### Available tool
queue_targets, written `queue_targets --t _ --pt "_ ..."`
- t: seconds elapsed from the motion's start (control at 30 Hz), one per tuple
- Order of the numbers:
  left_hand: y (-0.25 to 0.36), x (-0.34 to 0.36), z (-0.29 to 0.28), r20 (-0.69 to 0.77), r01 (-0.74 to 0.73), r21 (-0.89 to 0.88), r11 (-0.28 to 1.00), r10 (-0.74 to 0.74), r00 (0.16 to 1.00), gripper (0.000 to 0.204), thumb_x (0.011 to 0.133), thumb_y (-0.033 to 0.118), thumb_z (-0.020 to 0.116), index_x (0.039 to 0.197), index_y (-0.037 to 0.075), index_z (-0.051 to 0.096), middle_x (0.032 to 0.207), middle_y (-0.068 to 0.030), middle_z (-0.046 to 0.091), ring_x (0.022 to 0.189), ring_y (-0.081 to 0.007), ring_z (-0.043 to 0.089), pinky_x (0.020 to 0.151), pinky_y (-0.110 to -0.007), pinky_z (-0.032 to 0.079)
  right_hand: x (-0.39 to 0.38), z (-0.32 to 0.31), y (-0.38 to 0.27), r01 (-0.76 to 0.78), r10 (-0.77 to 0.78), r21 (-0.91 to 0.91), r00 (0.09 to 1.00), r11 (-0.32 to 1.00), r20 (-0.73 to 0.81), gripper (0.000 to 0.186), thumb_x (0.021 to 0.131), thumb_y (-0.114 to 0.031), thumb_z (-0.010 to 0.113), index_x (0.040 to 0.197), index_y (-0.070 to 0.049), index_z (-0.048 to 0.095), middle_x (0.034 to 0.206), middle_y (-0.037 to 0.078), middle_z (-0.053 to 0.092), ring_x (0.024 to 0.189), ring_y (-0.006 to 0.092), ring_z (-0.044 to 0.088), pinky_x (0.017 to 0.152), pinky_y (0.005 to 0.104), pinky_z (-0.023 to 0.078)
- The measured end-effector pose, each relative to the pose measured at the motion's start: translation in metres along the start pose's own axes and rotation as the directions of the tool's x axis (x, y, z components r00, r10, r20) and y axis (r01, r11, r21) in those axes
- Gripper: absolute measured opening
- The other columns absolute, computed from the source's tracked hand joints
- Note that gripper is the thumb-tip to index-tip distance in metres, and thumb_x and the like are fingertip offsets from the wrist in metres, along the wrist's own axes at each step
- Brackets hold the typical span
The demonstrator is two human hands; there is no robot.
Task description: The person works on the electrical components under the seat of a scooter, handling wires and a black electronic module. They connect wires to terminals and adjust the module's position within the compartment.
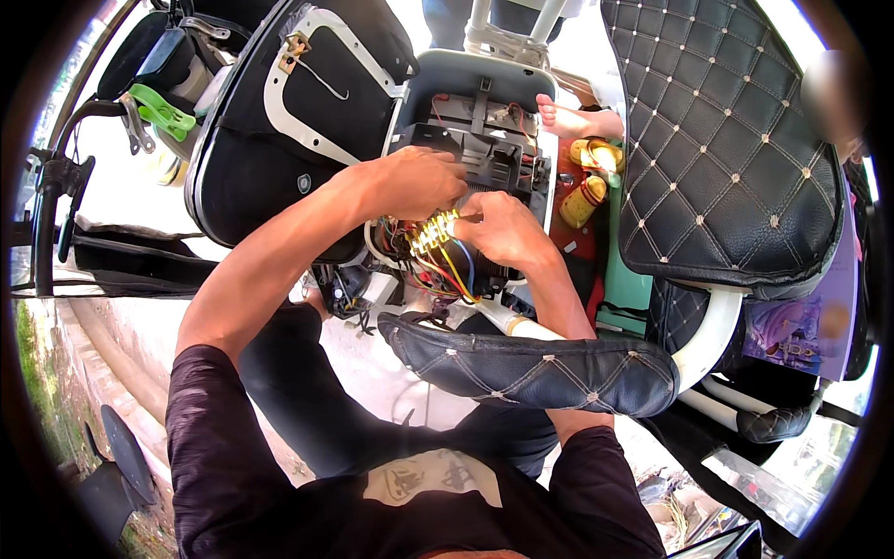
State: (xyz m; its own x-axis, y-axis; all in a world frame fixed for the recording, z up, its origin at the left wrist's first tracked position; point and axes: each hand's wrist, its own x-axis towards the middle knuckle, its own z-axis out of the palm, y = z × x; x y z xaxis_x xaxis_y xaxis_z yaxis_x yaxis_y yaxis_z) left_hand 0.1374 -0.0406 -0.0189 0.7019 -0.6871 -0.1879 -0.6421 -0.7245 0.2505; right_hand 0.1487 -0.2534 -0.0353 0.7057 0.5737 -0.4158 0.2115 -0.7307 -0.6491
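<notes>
Leaning black seat [349,121]: one, tipped up at left, its underside turned out with one white bracket [277,93].
Left hand [419,177]: one, bent over the open compartment, fingers curled in; what they hold, if anything, is hidden — I cannot tell.
Gold ribbed strip [433,233]: one, at the near end of the compartment, between and just below the two hands.
Coloured wires [468,265]: at least one blue, one yellow and one red, looping below the strip; the darker ones are too tangled to count.
Grey compartment [447,79]: one, uncovered, dark units inside; their number is unclear.
Right hand [503,228]: one, fingers drawn narrow at the strip's right end; whether they pinch strip or wire, I cannot tell.
Wiring so far: partway, I judge — the compartment is open and the strip within reach, but the wires lie loose and the seat is up, so settling and covering them appear left.
Quilted armrest [531,368]: one, across the right forearm.
Bare foot [577,121]: one, another person's.
Yellow shoes [584,202]: two.
Quilted backrest [717,140]: one, at right.
</notes>
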Motion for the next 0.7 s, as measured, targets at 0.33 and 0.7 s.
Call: queue_targets --t 0.33,0.7 --pt "-0.025 0.031 -0.013 0.517 0.348 -0.323 0.880 -0.143 0.844 0.036 0.095 0.022 0.065 0.114 -0.008 0.072 0.099 -0.0220 0.077 0.092 -0.0327 0.072 0.085 -0.046 0.053 -0.003 -0.002 -0.002 0.035 -0.035 0.002 0.999 0.999 -0.002 0.049 0.084 -0.034 0.077 0.113 0.006 0.078 0.101 0.028 0.077 0.099 0.0390 0.077 0.091 0.0423 0.058" --pt "-0.043 0.018 0.008 0.423 0.416 -0.633 0.653 -0.158 0.892 0.036 0.085 0.016 0.066 0.112 -0.006 0.076 0.105 -0.0161 0.077 0.096 -0.0254 0.071 0.089 -0.039 0.056 0.003 0.000 0.010 0.094 -0.094 0.049 0.996 0.994 -0.008 0.051 0.083 -0.034 0.077 0.113 0.008 0.077 0.106 0.028 0.078 0.101 0.0379 0.078 0.093 0.0412 0.058"
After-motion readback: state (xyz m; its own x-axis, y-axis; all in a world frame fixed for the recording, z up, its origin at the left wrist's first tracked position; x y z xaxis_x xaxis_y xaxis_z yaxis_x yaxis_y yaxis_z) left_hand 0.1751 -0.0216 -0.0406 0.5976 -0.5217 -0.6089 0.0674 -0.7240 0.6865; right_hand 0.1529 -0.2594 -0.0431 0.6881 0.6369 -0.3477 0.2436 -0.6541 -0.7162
